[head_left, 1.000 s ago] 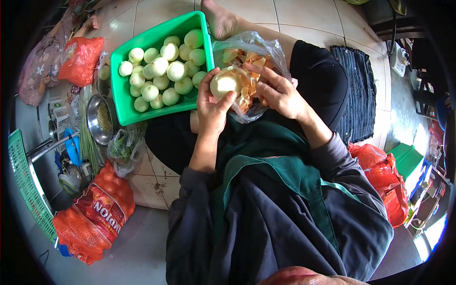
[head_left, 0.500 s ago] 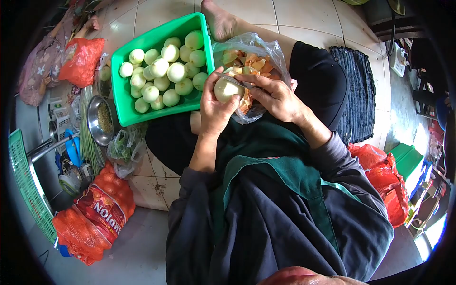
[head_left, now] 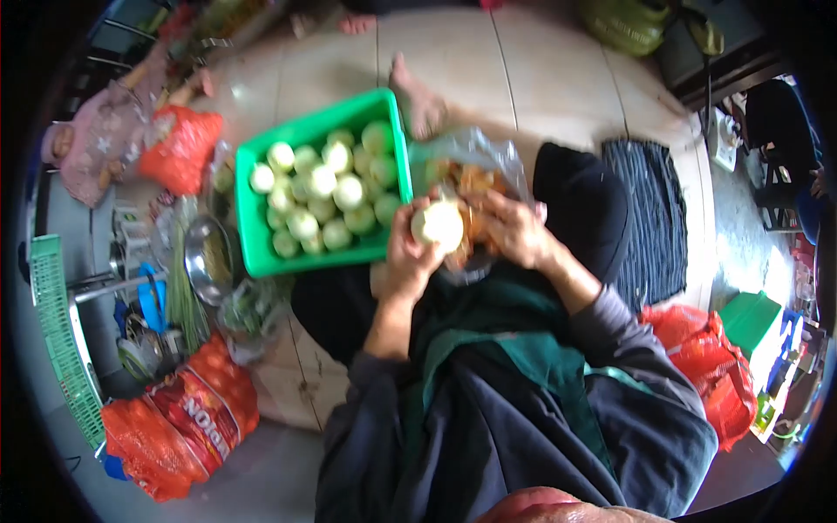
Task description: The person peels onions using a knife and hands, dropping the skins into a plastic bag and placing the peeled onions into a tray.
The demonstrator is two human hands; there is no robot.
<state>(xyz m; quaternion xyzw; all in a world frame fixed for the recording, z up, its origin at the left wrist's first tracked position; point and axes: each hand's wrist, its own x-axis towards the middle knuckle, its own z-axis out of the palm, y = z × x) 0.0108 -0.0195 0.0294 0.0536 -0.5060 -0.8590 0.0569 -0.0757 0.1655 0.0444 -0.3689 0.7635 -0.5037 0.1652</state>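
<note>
My left hand (head_left: 411, 257) is closed around a pale peeled onion (head_left: 438, 226), fingers behind it and thumb at its lower side. Close by on the right, my right hand (head_left: 516, 234) is curled; the small knife that showed in it a moment ago is lost in the blur. Under both hands lies a clear plastic bag (head_left: 503, 155) with brown and orange onion skins (head_left: 475, 181) inside. To the left stands a green plastic crate (head_left: 253, 235), holding many peeled onions (head_left: 349, 192).
A red net sack of onions (head_left: 187, 418) lies at lower left. Beside the crate are a metal bowl (head_left: 207, 261) and bagged greens (head_left: 248, 309). Another person (head_left: 109, 144) sits at upper left by a red bag (head_left: 180, 148). A dark woven mat (head_left: 645, 222) lies right of my leg.
The view has tilted, so the crate, bag and hands appear lower. My left hand still holds the onion, whose pale face now turns more upward. My right hand has come slightly off it.
</note>
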